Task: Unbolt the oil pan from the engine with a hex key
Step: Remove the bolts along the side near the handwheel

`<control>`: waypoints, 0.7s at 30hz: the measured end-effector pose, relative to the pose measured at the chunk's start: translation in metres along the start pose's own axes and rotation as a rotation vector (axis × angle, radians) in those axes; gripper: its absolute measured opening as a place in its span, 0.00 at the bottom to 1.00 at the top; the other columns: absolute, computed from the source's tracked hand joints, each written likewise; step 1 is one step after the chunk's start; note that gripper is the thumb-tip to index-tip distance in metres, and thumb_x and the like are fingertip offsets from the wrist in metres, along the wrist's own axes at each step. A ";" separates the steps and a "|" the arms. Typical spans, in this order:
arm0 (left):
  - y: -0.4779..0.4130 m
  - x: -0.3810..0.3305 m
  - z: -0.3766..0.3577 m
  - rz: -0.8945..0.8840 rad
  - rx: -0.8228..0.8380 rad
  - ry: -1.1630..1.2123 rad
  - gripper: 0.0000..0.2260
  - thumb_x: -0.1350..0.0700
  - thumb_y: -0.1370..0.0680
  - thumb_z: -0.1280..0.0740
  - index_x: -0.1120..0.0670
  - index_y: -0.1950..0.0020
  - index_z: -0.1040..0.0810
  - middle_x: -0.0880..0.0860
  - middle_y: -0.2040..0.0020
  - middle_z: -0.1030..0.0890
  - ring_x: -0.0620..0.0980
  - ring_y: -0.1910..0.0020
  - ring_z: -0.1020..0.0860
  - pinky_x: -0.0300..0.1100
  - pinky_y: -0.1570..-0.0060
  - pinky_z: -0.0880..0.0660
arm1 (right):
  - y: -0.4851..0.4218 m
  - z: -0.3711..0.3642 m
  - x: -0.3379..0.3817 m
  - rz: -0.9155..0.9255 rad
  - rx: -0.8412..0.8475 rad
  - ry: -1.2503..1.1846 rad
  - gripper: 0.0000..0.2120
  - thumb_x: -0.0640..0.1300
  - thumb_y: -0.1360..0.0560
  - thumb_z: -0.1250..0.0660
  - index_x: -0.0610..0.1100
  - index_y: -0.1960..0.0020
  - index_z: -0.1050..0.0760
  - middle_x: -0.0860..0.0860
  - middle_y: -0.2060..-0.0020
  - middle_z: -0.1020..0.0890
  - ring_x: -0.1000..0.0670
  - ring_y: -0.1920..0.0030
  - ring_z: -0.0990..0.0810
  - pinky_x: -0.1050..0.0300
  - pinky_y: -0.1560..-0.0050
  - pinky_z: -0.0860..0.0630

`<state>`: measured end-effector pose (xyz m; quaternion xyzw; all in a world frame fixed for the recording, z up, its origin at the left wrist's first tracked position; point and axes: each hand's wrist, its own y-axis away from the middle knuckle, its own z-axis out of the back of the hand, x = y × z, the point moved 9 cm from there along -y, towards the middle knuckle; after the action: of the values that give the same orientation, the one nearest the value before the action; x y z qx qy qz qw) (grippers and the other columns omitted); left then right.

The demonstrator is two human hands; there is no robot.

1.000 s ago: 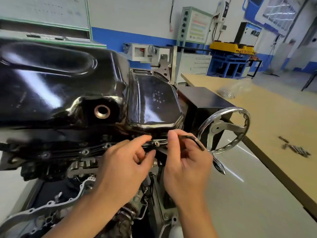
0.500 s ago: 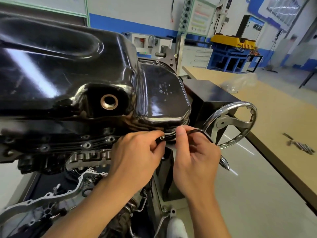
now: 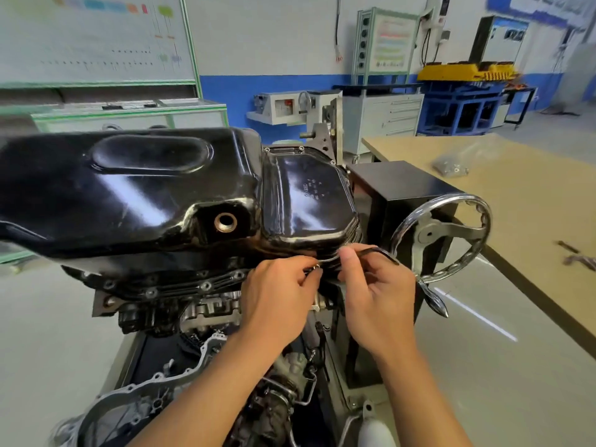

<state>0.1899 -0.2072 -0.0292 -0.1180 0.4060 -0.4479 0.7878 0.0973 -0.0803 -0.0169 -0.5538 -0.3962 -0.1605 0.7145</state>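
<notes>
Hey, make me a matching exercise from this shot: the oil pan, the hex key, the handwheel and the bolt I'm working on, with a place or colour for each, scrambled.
Things:
1. oil pan
2. hex key
3. handwheel
4. bolt

Place or colour:
A. gripped by the right hand
B. chrome, to the right of the pan
C. glossy black
D. pinched at the fingertips of the left hand

Pairs: 1-C, 2-A, 3-B, 4-D.
</notes>
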 end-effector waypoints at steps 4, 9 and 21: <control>0.000 0.002 0.000 0.012 -0.020 -0.019 0.05 0.46 0.23 0.31 0.42 0.49 0.16 0.43 0.76 0.26 0.43 0.72 0.27 0.42 0.67 0.25 | 0.002 -0.002 0.012 0.048 -0.006 -0.008 0.12 0.43 0.19 0.34 0.51 0.61 0.20 0.57 0.66 0.19 0.53 0.62 0.19 0.69 0.61 0.28; 0.000 0.003 -0.001 0.002 -0.005 -0.030 0.06 0.45 0.21 0.31 0.41 0.48 0.15 0.43 0.78 0.30 0.40 0.74 0.31 0.39 0.70 0.35 | 0.002 -0.008 0.015 0.081 0.020 0.058 0.13 0.40 0.19 0.34 0.51 0.61 0.22 0.58 0.66 0.19 0.55 0.63 0.20 0.70 0.61 0.30; 0.006 -0.004 -0.002 -0.209 -0.060 0.343 0.08 0.53 0.20 0.33 0.43 0.44 0.17 0.39 0.69 0.27 0.43 0.74 0.30 0.39 0.73 0.29 | -0.008 -0.028 0.016 0.275 0.356 0.248 0.12 0.46 0.16 0.42 0.48 0.36 0.25 0.54 0.51 0.21 0.52 0.49 0.20 0.59 0.50 0.24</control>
<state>0.1910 -0.2002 -0.0313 -0.1052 0.5328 -0.5286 0.6525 0.1134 -0.1052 -0.0014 -0.4439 -0.2487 -0.0560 0.8590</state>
